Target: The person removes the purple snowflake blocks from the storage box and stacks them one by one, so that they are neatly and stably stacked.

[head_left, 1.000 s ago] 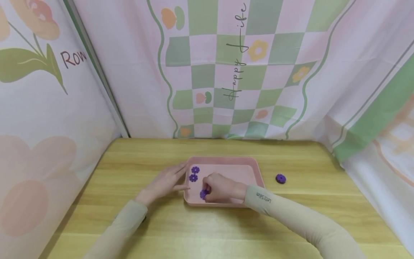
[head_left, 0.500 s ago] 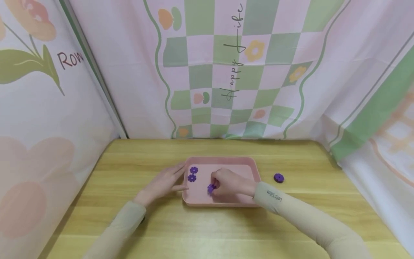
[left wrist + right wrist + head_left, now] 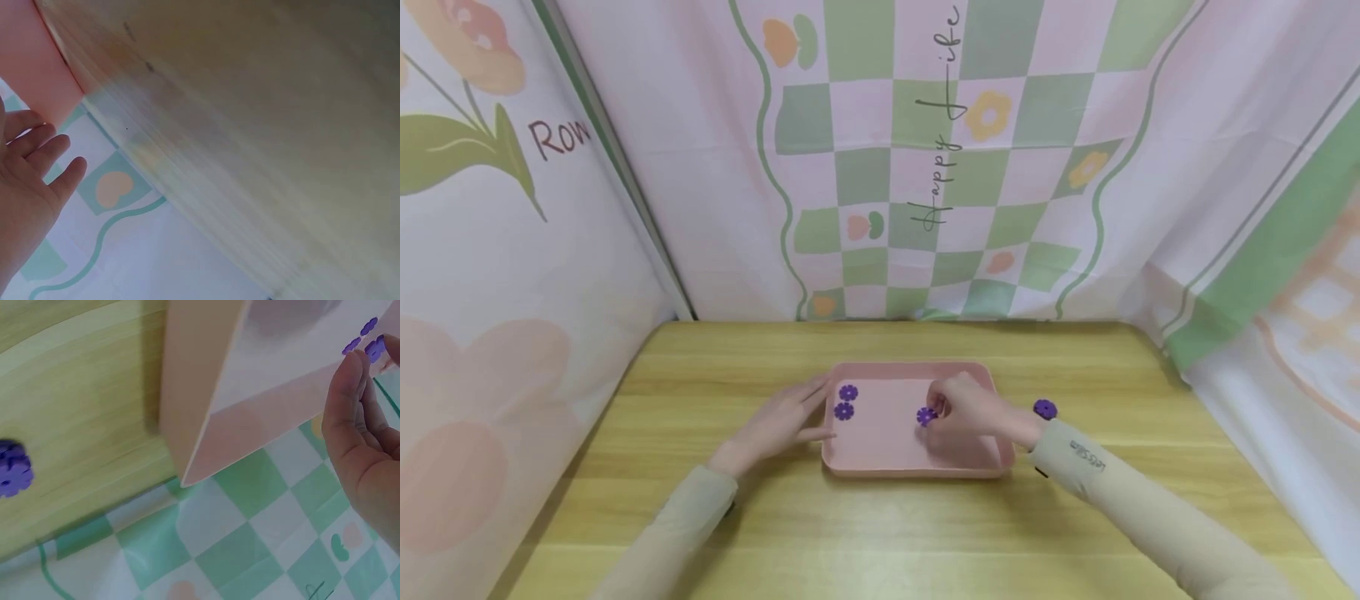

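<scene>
My right hand (image 3: 973,410) pinches a purple snowflake disc (image 3: 927,417) between thumb and fingers, over the right half of the pink tray (image 3: 917,473). In the right wrist view the pinched disc (image 3: 375,349) shows its notched rim. Two more purple discs lie one behind the other at the tray's left end, a far disc (image 3: 848,392) and a near disc (image 3: 844,411). My left hand (image 3: 778,421) rests against the tray's left side, fingers extended. In the left wrist view, the left hand's fingers (image 3: 47,150) are beside the pink tray wall (image 3: 37,62).
A small stack of purple discs (image 3: 1045,409) sits on the wooden table (image 3: 880,533) right of the tray, close to the right forearm. Patterned curtains (image 3: 925,167) stand behind the table and at both sides.
My right hand has moved right and away from me over the tray, carrying the purple disc from the near left part. The left hand stays at the tray's left side.
</scene>
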A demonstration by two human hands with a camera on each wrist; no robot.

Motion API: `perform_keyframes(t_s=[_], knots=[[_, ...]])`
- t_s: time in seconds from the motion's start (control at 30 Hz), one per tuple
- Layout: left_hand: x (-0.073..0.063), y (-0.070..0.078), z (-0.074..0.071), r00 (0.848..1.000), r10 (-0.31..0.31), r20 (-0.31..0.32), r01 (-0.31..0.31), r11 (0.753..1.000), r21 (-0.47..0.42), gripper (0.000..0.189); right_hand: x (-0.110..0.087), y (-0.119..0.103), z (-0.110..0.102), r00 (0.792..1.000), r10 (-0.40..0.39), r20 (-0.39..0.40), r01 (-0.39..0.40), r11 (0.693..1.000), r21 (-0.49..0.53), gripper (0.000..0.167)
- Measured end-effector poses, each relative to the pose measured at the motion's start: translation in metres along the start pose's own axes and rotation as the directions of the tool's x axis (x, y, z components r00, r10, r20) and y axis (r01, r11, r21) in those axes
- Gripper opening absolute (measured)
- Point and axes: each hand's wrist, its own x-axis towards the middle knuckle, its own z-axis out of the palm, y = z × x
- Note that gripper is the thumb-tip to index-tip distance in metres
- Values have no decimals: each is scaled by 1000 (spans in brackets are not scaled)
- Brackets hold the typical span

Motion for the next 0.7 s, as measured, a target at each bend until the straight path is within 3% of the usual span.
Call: perform_keyframes(t_s=[0.13,0.33,0.7], knots=[[0,0,0,1000,-1,0,1,1000,-2,85,-7,11,-8,999,-36,-13,37,998,52,13],[1,-1,2,1000,6,7,-6,1000,22,85,-18,25,-19,1000,24,5,-25,996,88,14],[0,0,1,1000,18,-15,-18,1000,22,83,-35,41,-31,998,24,-64,-20,997,69,16]])
